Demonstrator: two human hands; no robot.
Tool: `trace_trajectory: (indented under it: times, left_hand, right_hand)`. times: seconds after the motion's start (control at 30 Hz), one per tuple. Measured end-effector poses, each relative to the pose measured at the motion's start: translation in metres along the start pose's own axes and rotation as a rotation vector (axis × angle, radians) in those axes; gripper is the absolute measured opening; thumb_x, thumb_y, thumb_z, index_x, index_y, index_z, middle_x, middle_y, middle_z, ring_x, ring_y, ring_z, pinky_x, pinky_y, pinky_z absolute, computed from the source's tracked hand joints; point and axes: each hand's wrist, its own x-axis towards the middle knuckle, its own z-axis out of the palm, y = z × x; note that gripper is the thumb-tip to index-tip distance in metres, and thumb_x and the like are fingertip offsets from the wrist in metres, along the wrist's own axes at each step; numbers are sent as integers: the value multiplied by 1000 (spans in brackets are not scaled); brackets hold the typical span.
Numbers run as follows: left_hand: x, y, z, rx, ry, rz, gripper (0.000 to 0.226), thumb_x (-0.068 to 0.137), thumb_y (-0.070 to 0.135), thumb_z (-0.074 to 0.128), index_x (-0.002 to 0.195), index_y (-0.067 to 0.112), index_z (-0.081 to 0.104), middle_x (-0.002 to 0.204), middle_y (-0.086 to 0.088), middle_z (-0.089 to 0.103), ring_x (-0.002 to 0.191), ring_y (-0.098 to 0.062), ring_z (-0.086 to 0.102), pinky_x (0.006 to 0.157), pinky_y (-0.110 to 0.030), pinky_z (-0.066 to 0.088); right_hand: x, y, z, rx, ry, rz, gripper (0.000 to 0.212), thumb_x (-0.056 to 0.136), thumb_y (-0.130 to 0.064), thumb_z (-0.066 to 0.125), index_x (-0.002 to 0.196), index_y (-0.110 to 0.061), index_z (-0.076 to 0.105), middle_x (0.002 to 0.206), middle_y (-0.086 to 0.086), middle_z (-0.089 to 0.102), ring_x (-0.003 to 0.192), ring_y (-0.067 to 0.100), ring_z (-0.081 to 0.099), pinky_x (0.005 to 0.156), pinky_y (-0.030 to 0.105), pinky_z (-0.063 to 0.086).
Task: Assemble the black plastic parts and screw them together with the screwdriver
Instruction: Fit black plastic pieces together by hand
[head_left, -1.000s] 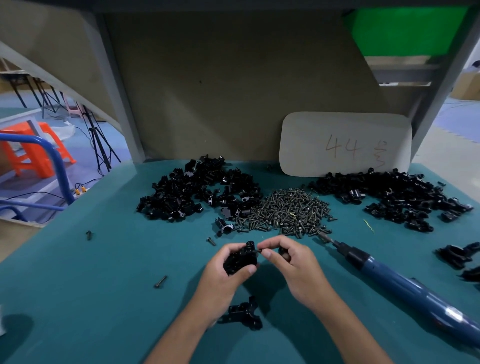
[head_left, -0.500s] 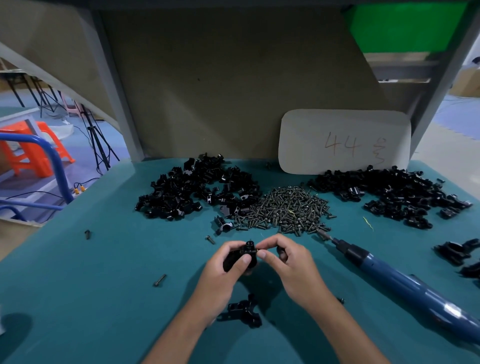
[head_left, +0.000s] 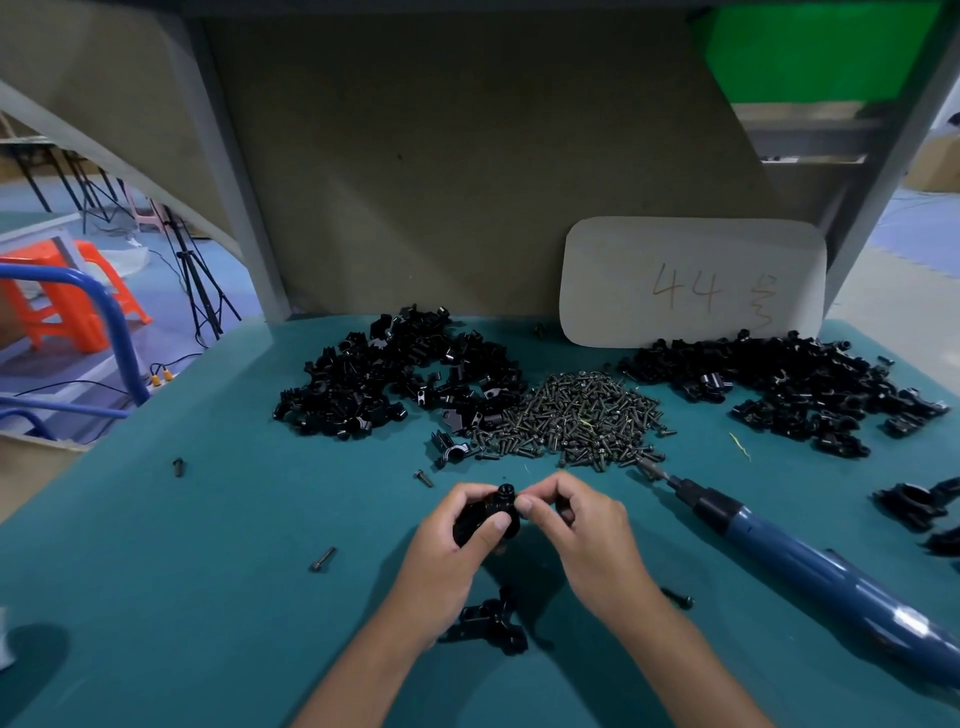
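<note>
One black part (head_left: 485, 517) gripped by left hand (head_left: 447, 551), pinched by right hand (head_left: 582, 535).

Black plastic part (head_left: 485, 517) between hands; blue screwdriver (head_left: 810, 551) lying right.

Teal tabletop (head_left: 208, 571), tan backboard (head_left: 467, 182), grey posts; orange stool (head_left: 62, 296), blue rail (head_left: 109, 312), tripod on blue floor left

Both forearms reach forward, hands meeting at centre. The left hand (head_left: 457, 540) curls its grip around a black part (head_left: 485, 517); the right hand (head_left: 582, 525) pinches at its top.
</note>
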Motion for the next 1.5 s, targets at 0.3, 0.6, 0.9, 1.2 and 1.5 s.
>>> trace_trajectory:
  times: [0.3,0.6,0.9,1.2,1.5]
  left_hand:
    - [-2,1,-1,-47,-23,-38,23,96,42,63,118,37,63,108,15,72,97,-10,72,83,-19,54]
    - [-1,1,-2,14,-68,-24,17,97,46,60,113,43,64,105,9,73,90,-11,71,80,-21,54]
    - [-1,-1,-1,42,-92,14,27,91,58,59,114,44,63,107,12,71,94,-10,70,87,-30,56]
    - [-5,5,-1,110,-106,48,24,96,48,61,118,40,61,112,20,69,106,2,63,85,-10,47]
    - [-2,3,-3,60,-81,-18,16,98,37,64,114,36,64,104,15,71,94,-4,68,79,-12,49]
  right_hand:
    - [0,-1,-8,-100,-26,-62,19,94,-28,71,87,-43,63,78,-38,59,71,-3,52,65,10,37]
    - [-1,0,-6,-94,3,-82,10,93,-26,72,89,-34,69,70,-42,56,72,-14,55,67,4,38]
    - [-2,1,3,-111,-20,-22,32,95,-54,50,76,-28,54,67,-17,57,66,0,50,60,14,36]
    - [-4,7,9,-278,-58,-31,51,100,-61,20,71,-24,40,65,-6,43,70,10,42,63,27,35]
    - [-6,6,-3,-256,-251,-39,34,98,-55,22,80,-31,39,81,-15,47,85,9,44,69,30,36]
